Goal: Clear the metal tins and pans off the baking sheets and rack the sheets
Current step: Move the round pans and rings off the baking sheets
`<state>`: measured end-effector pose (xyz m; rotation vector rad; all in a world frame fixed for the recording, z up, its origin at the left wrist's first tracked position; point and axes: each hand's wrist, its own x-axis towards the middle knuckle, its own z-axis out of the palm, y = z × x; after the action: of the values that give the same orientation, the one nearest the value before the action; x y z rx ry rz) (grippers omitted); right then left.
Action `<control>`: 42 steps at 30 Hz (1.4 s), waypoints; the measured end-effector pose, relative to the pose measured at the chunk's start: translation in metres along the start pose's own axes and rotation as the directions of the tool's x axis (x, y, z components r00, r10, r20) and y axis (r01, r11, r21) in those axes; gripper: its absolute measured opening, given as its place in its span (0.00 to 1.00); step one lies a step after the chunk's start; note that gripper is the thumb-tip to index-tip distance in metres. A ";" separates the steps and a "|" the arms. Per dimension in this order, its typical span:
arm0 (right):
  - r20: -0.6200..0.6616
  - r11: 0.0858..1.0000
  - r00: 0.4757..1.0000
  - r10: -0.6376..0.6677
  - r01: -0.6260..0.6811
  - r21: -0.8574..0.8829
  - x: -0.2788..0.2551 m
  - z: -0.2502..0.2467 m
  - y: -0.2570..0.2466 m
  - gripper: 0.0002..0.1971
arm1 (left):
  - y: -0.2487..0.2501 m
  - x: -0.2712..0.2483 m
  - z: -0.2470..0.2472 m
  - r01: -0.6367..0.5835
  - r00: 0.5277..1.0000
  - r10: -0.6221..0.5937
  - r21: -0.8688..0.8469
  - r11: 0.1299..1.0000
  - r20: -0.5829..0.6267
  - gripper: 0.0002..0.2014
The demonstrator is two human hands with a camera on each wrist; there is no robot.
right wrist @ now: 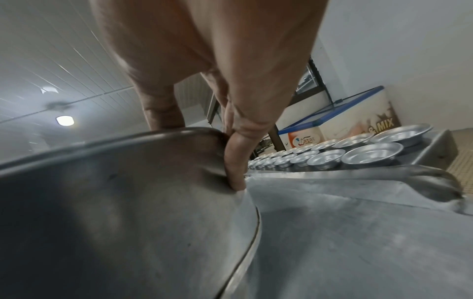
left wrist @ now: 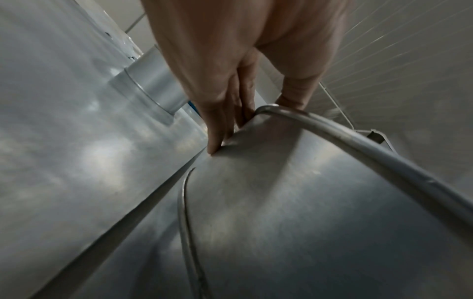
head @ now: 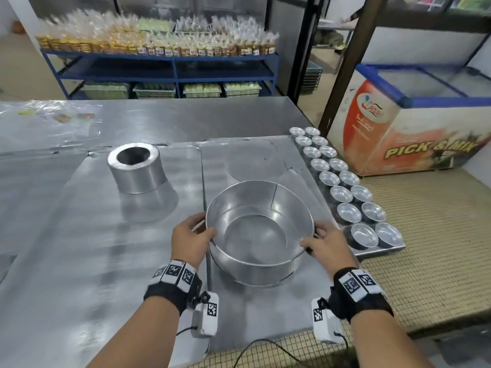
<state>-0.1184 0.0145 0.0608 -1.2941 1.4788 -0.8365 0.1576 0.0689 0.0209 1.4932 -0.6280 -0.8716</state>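
- A person's left hand and right hand grip opposite sides of a large round metal pan, close to the near edge of the steel table.
- On each side the thumb hooks over the pan's rolled rim and the fingers press against the outer wall; the right wrist view shows the same hold with its fingers curled down the wall.
- The pan sits over the right-hand baking sheet; whether its base rests on the sheet or is just lifted cannot be told.
- Both wrists wear black bands with square printed markers and small white camera units.
- Along the table's right edge, a narrow tray holds two rows of small round metal tins, running from the near right toward the far right.
- Further back and to the left, a tall metal cylinder tin stands upright on the left-hand baking sheet.
- At the far left corner of the table lies clear plastic wrap.
- Beyond the table stands a blue shelf rack stacked with bagged goods, and to the right a chest freezer printed "PICK & MIX".
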 end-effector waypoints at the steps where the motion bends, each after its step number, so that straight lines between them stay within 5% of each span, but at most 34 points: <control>1: -0.012 1.000 1.000 0.009 -0.009 -0.004 -0.001 0.001 0.003 0.21 | -0.004 -0.001 -0.002 0.001 1.000 -0.001 0.004 1.000 -0.012 0.21; 18: -0.170 0.997 0.983 0.072 -0.077 -0.022 -0.016 0.014 0.008 0.19 | -0.027 0.007 -0.021 0.072 0.997 -0.071 0.105 0.992 -0.008 0.16; 25: -0.173 0.959 0.974 0.149 -0.184 -0.214 0.004 0.008 -0.005 0.08 | -0.006 0.013 -0.020 0.037 0.998 -0.054 0.338 0.941 0.042 0.10; 29: -0.084 0.872 0.973 0.216 -0.231 -0.432 0.031 0.000 -0.029 0.05 | 0.020 0.039 -0.015 0.008 0.975 -0.138 0.594 0.805 0.173 0.04; 34: 0.097 0.749 0.957 0.272 -0.147 -0.646 0.079 -0.003 -0.065 0.12 | 0.067 0.088 0.009 -0.174 0.899 -0.294 0.881 0.439 0.324 0.13; 42: 0.215 0.646 0.963 0.164 0.060 -0.761 0.185 0.013 -0.117 0.13 | 0.106 0.193 0.076 -0.274 0.903 -0.272 0.933 0.235 0.334 0.20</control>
<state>-0.0644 -0.1884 0.1243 -1.8752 1.6971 0.0832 0.2163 -0.1432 0.0970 2.4491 -1.7996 -0.8132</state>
